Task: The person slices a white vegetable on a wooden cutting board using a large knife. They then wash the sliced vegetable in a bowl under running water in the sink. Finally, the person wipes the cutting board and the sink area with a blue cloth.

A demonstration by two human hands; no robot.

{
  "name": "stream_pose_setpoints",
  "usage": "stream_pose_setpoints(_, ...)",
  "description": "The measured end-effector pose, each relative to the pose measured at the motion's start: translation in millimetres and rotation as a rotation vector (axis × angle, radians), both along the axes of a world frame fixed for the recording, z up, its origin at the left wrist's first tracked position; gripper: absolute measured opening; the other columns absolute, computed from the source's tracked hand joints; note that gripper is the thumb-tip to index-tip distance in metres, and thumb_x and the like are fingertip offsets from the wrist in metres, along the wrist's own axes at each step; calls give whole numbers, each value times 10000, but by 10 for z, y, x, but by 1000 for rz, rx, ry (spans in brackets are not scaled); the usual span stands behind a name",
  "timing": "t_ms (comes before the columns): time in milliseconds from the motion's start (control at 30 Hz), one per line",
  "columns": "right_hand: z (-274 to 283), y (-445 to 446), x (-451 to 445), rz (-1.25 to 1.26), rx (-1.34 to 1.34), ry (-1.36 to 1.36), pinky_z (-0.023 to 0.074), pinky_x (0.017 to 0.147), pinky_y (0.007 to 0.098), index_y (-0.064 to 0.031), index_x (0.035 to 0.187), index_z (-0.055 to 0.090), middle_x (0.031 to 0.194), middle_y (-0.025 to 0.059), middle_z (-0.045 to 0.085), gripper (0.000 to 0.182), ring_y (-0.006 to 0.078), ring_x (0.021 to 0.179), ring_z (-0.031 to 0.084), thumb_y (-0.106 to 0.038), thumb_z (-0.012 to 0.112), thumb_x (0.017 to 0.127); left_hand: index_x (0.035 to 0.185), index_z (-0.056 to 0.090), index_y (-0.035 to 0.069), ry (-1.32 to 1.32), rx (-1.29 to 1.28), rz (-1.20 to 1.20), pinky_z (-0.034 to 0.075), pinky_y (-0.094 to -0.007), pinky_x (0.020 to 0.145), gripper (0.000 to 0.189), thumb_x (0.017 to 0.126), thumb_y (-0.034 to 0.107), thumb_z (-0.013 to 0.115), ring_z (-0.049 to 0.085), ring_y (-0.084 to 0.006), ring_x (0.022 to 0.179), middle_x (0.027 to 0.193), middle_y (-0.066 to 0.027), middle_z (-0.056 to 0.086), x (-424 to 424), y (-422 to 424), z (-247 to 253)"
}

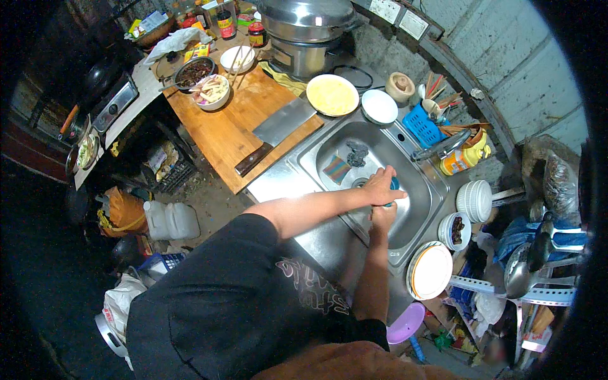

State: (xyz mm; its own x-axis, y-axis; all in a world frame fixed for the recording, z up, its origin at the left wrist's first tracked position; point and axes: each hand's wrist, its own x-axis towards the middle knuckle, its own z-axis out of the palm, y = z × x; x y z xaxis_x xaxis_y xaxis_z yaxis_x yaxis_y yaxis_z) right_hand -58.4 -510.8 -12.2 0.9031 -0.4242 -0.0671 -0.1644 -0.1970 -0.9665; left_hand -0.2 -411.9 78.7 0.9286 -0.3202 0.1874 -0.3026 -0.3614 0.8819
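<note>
Over the stainless steel sink (412,224), my left hand (381,186) lies across a small teal item (394,183), with fingers bent over it and the thumb pointing right. Just below, my right hand (383,217) is closed around the lower part of the same item. The hands touch or nearly touch. What the item is cannot be told, as they cover most of it. On the sink floor beyond them are a striped sponge or cloth (337,169) and a grey steel wool scourer (357,154). The drain (360,182) shows beside my left hand.
A cleaver (285,122) lies on the wooden cutting board (199,124), near bowls of food. A yellow-filled bowl (332,95) and a white bowl (379,107) stand behind the sink. The faucet (446,144), a blue basket (422,126), a yellow bottle (460,160) and stacked plates (431,270) line its right side.
</note>
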Motion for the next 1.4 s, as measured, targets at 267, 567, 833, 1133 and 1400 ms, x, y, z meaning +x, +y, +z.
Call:
stream_pose_setpoints(267, 1294, 238, -542, 275, 261, 31, 484, 638, 280, -11, 1156, 588, 918, 68, 629, 433, 139, 732, 601, -374, 602, 922, 1258, 495, 77, 526, -677, -494, 416, -304, 939, 443, 857, 168, 659, 517, -157, 1048, 1125, -43, 547, -296, 808, 476)
stream_pose_setpoints(567, 1655, 887, -753, 209, -362, -51, 455, 796, 359, 8, 1090, 602, 937, 169, 645, 373, 237, 861, 598, -313, 439, 991, 1287, 480, 90, 2, -280, -296, 323, -391, 1042, 473, 879, 277, 629, 421, -309, 1205, 1222, -164, 480, -654, 1340, 797)
stream_pose_setpoints(833, 1932, 1097, -769, 40, -549, -86, 467, 773, 338, 28, 1080, 625, 925, 172, 652, 310, 242, 818, 613, -227, 485, 972, 1162, 532, 66, 307, -491, -277, 412, -329, 916, 293, 904, 199, 575, 513, -189, 1022, 1056, -95, 544, -613, 1589, 733)
stream_pose_setpoints(1133, 2182, 1122, -876, -45, -431, -289, 447, 689, 294, 22, 934, 640, 795, 59, 611, 234, 130, 716, 523, -203, 577, 937, 900, 572, 44, 117, -576, -322, 423, -229, 649, 143, 838, 113, 680, 501, -67, 763, 846, 9, 527, -658, 1728, 817)
stream_pose_setpoints(1400, 2506, 1212, -1006, 146, -431, -311, 454, 699, 292, 18, 879, 634, 837, 50, 609, 167, 134, 757, 539, -149, 638, 873, 851, 555, 10, 20, -723, -230, 452, -279, 641, 152, 864, 134, 642, 516, -87, 719, 759, -22, 554, -745, 1723, 1018)
